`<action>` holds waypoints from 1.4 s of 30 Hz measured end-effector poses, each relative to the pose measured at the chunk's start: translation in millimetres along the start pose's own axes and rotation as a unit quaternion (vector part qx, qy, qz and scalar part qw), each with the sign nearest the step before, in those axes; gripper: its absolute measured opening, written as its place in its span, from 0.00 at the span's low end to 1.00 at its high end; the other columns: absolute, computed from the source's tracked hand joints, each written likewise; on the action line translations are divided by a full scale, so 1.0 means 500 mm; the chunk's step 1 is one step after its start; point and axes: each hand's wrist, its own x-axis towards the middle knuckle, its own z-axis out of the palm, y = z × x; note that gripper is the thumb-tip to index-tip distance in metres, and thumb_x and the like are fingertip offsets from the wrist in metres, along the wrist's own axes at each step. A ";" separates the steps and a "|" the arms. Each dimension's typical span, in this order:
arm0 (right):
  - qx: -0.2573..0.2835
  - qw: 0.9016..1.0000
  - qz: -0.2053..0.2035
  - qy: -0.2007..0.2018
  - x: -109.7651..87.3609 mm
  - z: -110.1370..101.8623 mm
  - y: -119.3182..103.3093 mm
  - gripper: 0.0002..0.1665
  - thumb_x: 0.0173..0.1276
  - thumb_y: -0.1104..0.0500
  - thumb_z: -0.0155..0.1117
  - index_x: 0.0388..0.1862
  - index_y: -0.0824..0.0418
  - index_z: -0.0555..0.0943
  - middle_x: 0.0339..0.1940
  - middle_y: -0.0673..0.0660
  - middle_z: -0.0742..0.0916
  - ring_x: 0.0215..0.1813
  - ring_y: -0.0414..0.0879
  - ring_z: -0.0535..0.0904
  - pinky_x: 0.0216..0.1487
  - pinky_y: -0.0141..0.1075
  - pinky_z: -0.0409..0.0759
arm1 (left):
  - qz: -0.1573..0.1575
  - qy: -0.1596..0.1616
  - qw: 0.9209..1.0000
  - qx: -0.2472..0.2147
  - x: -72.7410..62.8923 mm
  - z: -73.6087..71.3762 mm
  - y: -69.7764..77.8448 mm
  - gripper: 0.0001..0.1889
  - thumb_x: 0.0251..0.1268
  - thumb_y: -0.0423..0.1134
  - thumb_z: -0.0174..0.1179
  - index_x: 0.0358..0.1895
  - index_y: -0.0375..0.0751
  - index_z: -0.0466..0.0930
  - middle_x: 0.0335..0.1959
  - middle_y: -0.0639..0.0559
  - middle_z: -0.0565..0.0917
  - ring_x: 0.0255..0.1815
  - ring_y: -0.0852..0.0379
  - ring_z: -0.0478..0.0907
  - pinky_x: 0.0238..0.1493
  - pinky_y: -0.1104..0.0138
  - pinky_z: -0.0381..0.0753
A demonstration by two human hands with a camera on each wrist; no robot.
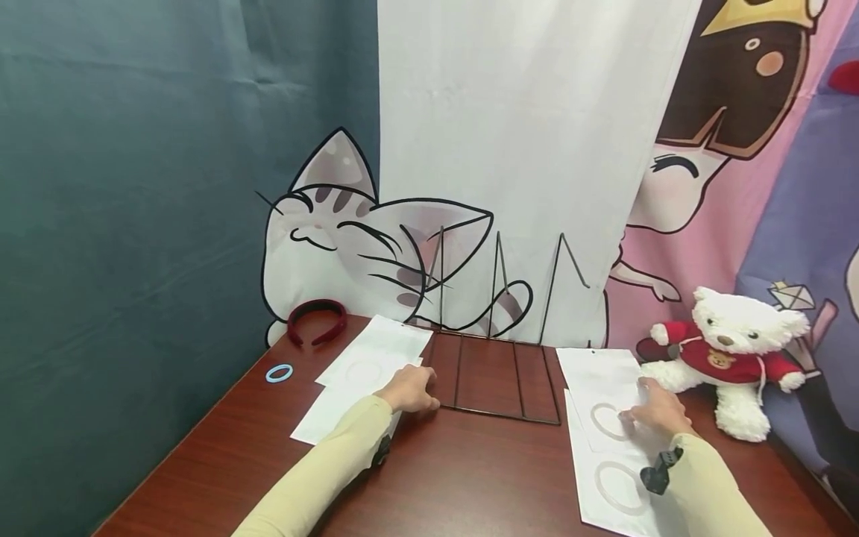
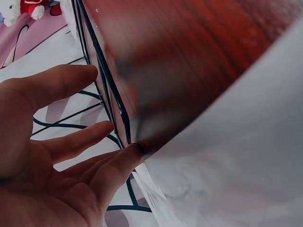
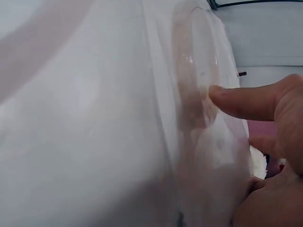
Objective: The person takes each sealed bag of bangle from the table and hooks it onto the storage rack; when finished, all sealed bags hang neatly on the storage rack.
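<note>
In the head view my left hand (image 1: 411, 389) is over the right edge of a white bag (image 1: 335, 410), beside the black wire rack (image 1: 506, 412). In the left wrist view its fingers (image 2: 116, 168) are spread, one tip right at the rack's corner and the bag's edge. My right hand (image 1: 661, 412) lies over the upper of two overlapping frosted bags (image 1: 604, 367) on the right, each showing a pale ring (image 1: 607, 421). The right wrist view has its thumb (image 3: 241, 100) touching the plastic over the ring, with the other fingers near the bag's edge.
A dark red headband (image 1: 315, 304) and a light blue ring (image 1: 279, 373) lie at the table's left. Behind the right bags sits a white teddy bear (image 1: 731, 335) in a red top. The rack's upright prongs (image 1: 493, 283) stand before the printed curtain (image 1: 537, 112).
</note>
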 end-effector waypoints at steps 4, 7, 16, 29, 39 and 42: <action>0.004 0.999 -0.039 0.025 -0.002 -0.004 0.000 0.49 0.49 0.62 0.76 0.70 0.70 0.66 0.68 0.83 0.67 0.63 0.79 0.66 0.59 0.68 0.69 | 0.001 -0.005 1.000 0.010 0.001 0.001 0.004 0.23 0.54 0.42 0.73 0.52 0.37 0.81 0.47 0.43 0.86 0.48 0.47 0.82 0.53 0.55 0.81; 0.036 0.996 -0.074 0.027 -0.007 -0.014 -0.002 0.43 0.48 0.66 0.74 0.66 0.69 0.73 0.69 0.82 0.69 0.64 0.76 0.67 0.61 0.67 0.68 | 0.004 0.001 0.999 0.036 0.003 0.003 0.004 0.23 0.54 0.43 0.73 0.52 0.36 0.82 0.45 0.42 0.86 0.47 0.46 0.82 0.52 0.55 0.82; 0.100 0.982 -0.158 -0.013 -0.039 -0.023 -0.013 0.40 0.52 0.70 0.68 0.68 0.71 0.71 0.69 0.79 0.71 0.68 0.70 0.66 0.62 0.64 0.68 | 0.001 0.029 0.995 0.091 0.007 0.006 0.000 0.23 0.52 0.46 0.75 0.46 0.34 0.83 0.37 0.42 0.86 0.42 0.44 0.84 0.47 0.56 0.82; 0.054 0.942 -0.274 0.184 -0.106 -0.030 -0.056 0.45 0.47 0.76 0.68 0.67 0.54 0.77 0.63 0.63 0.83 0.63 0.28 0.70 0.50 0.16 0.61 | -0.001 0.032 0.999 0.041 0.014 0.003 -0.012 0.27 0.49 0.47 0.77 0.50 0.32 0.84 0.45 0.39 0.87 0.49 0.42 0.82 0.54 0.53 0.81; 0.109 0.899 -0.361 0.223 -0.167 -0.037 -0.100 0.48 0.39 0.81 0.70 0.64 0.54 0.80 0.57 0.23 0.78 0.47 0.19 0.72 0.46 0.15 0.65 | 0.000 0.025 0.999 0.048 0.017 -0.003 -0.011 0.26 0.48 0.48 0.78 0.48 0.35 0.85 0.44 0.42 0.87 0.49 0.44 0.81 0.54 0.55 0.81; 0.117 0.893 -0.378 0.216 -0.184 -0.040 -0.116 0.47 0.39 0.82 0.69 0.62 0.55 0.81 0.57 0.26 0.81 0.55 0.19 0.73 0.52 0.13 0.64 | -0.002 0.023 0.999 0.042 0.017 -0.004 -0.013 0.26 0.48 0.48 0.78 0.49 0.36 0.86 0.46 0.43 0.87 0.51 0.43 0.81 0.56 0.54 0.80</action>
